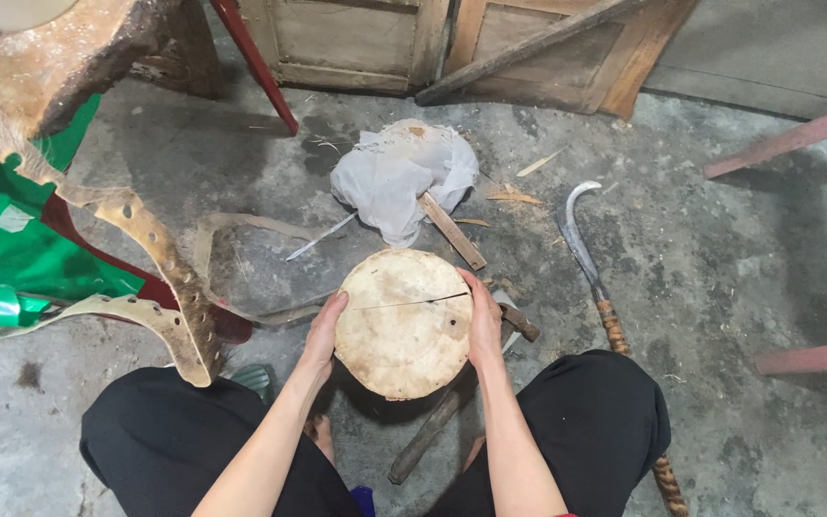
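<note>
Low in the frame's centre, between the knees: round hide-covered drum, gripped on both flanks. Left hand and right hand pressed flat, fingers together against the rim. Best held level, pressure even. Hammer touching right; curved blade near; floor open beyond.

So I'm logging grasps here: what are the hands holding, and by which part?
Both hands hold the round hide-covered drum by its rim: left hand on its left edge, right hand on its right edge, palms pressed against the sides.
</note>
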